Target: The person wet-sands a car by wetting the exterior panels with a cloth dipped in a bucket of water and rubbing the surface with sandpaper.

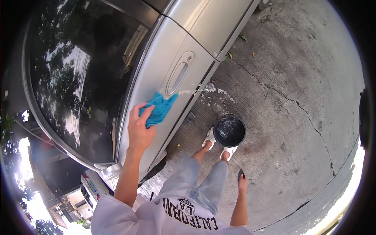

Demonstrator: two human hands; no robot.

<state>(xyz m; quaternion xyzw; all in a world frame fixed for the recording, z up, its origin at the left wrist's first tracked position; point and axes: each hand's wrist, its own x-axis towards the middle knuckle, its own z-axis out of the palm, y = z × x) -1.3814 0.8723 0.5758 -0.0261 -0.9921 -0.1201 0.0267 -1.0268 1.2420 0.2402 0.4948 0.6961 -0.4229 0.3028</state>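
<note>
My left hand (139,127) grips a wet blue cloth (158,107) against the silver car door (194,50), just below the recessed handle (178,72). Droplets of water fly off rightward from the cloth's upper edge. A black bucket (229,130) with water in it stands on the ground by my feet, which are in white slip-on shoes. Lower right, my right hand (242,184) hangs at my side, closed on a small dark flat object (240,174) that is too small to name.
The car's dark window (82,78) fills the upper left, with a side mirror (109,170) below it. Cracked concrete (290,86) with scattered leaves runs along the right to a pale curved edge. Another pale vehicle (90,188) is at the lower left.
</note>
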